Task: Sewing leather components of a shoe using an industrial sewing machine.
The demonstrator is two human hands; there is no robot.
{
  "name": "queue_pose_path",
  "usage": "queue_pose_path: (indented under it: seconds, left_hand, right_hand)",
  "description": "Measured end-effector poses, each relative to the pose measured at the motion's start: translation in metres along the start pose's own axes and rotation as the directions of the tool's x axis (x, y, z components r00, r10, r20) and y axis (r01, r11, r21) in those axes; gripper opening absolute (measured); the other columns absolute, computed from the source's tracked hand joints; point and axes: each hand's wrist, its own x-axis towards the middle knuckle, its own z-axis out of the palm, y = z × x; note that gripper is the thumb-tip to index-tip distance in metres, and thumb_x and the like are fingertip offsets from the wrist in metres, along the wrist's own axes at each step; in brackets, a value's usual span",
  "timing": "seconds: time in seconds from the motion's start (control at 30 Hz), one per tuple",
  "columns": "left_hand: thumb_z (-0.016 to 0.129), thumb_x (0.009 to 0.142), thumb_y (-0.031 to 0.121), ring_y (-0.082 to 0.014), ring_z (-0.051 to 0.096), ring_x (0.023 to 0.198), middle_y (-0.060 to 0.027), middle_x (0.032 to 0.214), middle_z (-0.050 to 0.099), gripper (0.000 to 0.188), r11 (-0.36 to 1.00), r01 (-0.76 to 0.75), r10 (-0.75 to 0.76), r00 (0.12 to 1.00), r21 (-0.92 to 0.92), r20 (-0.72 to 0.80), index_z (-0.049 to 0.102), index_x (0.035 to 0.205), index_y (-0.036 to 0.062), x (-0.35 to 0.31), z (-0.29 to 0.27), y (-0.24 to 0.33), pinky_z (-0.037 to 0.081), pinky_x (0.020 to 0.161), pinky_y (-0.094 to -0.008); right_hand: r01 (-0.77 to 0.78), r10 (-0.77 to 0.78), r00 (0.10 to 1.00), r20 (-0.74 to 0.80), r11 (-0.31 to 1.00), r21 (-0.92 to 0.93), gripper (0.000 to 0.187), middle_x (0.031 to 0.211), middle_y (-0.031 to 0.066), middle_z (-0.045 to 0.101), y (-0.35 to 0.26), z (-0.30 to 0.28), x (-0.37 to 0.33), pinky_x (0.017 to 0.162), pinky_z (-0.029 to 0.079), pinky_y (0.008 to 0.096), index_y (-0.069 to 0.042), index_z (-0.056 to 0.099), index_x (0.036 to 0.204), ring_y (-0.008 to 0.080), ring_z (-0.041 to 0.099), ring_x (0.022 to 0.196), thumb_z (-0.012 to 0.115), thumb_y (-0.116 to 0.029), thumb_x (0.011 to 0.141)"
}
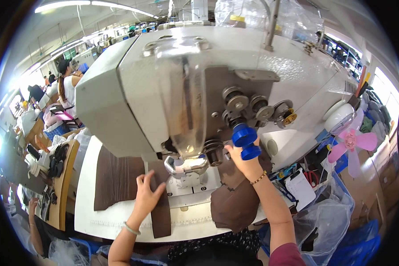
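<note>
My left hand [147,195] is over a long brown fabric strip [161,217], left of the sewing machine's needle area. Its fingers are spread and the thumb stands apart. A stack of brown fabric pieces [119,179] lies just left of it on the white sewing table [188,230]. My right hand [244,163] reaches in right of the presser area [186,166]. Blue knobs [244,135] on the machine head cover most of its fingers, so its grip is hidden. Below that wrist, a bunched brown fabric piece [235,206] hangs toward the table's front edge.
The large white sewing machine [164,80] fills the middle. A pink-bladed fan [351,141], red-handled scissors [311,178] and other tools sit at the right, above a clear plastic bag [321,226]. A wooden-edged table [68,186] and a co-worker [67,88] are at the left.
</note>
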Motion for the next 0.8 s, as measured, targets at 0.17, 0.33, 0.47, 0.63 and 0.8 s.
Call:
queue_pose_path:
  seconds: [0.17,0.33,0.47,0.63,0.8]
  left_hand:
    - [0.07,0.085,0.018,-0.0086,0.056,0.058,-0.0064,0.085,0.062,0.057,0.622,0.345,-0.427,0.902,-0.702,0.065,0.043,0.132,-0.0012,0.048,-0.01,-0.01,0.044,0.051,-0.0217]
    - [0.065,0.083,0.01,-0.0033,0.046,0.053,0.0034,0.07,0.051,0.044,0.194,0.492,-0.385,0.834,-0.849,0.396,0.051,0.122,-0.0032,0.036,-0.045,0.004,0.034,0.044,-0.0181]
    - [0.05,0.08,-0.005,-0.0082,0.058,0.081,-0.0067,0.094,0.06,0.064,0.159,-0.086,-0.325,0.936,-0.984,-0.135,0.033,0.141,-0.0036,0.006,-0.076,0.061,0.047,0.066,-0.0182]
    - [0.046,0.082,-0.013,-0.0179,0.065,0.092,-0.0179,0.117,0.059,0.061,0.07,-0.061,-0.21,0.975,-0.996,-0.074,0.034,0.142,-0.004,-0.022,-0.071,0.079,0.055,0.078,-0.026]
    - [0.047,0.08,-0.013,-0.0198,0.066,0.084,-0.0121,0.107,0.057,0.06,0.265,0.167,0.14,0.968,-0.95,0.21,0.041,0.139,-0.0045,-0.038,-0.064,0.075,0.056,0.079,-0.0335]
  right_hand:
    - [0.017,-0.006,0.997,-0.078,0.99,0.138,0.018,0.085,0.0199,0.059,0.007,0.013,-0.001,0.074,0.046,0.0446,0.001,0.056,0.088,0.0375,0.059,0.084,0.065,-0.012,0.081]
    - [0.012,0.008,0.996,-0.094,0.977,0.214,0.019,0.089,0.0213,0.061,0.011,0.011,0.001,0.076,0.046,0.0466,0.001,0.056,0.091,0.0396,0.059,0.086,0.064,-0.011,0.079]
    - [-0.1,0.09,0.995,0.05,0.957,0.273,0.027,0.09,0.0143,0.058,0.025,0.023,0.005,0.079,0.039,0.0429,-0.003,0.062,0.086,0.0321,0.053,0.094,0.061,-0.029,0.08]
    - [-0.067,0.05,0.996,0.072,0.961,0.267,0.024,0.087,0.0122,0.06,0.035,0.028,0.011,0.077,0.04,0.0439,-0.006,0.063,0.085,0.0317,0.057,0.089,0.063,-0.03,0.08]
    - [-0.085,0.12,0.991,-0.065,0.914,0.397,0.023,0.08,0.02,0.066,0.019,-0.004,0.007,0.07,0.048,0.0448,0.002,0.064,0.086,0.0365,0.064,0.078,0.063,-0.02,0.084]
